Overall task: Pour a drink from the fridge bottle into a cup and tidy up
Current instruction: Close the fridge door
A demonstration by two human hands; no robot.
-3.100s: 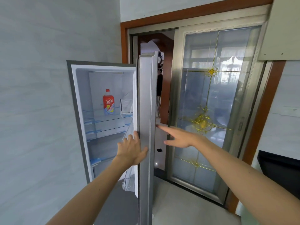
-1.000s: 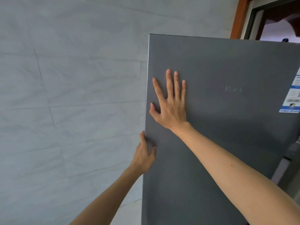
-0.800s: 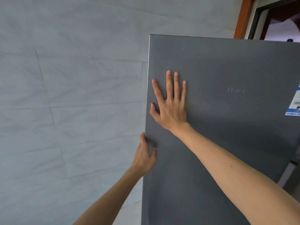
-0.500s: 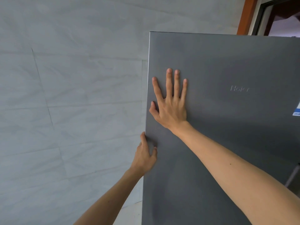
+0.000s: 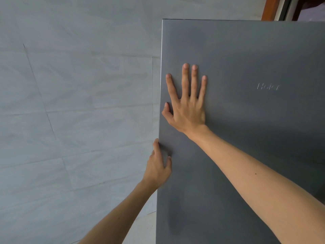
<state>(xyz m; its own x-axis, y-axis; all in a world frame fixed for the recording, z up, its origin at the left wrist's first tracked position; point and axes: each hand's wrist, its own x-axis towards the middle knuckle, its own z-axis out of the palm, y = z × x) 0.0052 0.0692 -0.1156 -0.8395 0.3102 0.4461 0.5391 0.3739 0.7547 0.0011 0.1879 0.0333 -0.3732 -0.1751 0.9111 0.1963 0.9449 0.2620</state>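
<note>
The grey fridge door fills the right half of the view and looks shut, with a raised brand name on its face. My right hand lies flat on the door near its left edge, fingers spread, holding nothing. Lower down, my left hand is on the door's left edge, thumb on the front face and fingers curled round the side. The bottle and the cup are out of sight.
A pale grey tiled wall stands right next to the fridge on the left. A brown door frame shows at the top right. A strip of light floor is visible below the left hand.
Three seconds ago the fridge door stood open with a red bottle on a shelf; now it is closed. Over the last second both hands have stayed on the door.
</note>
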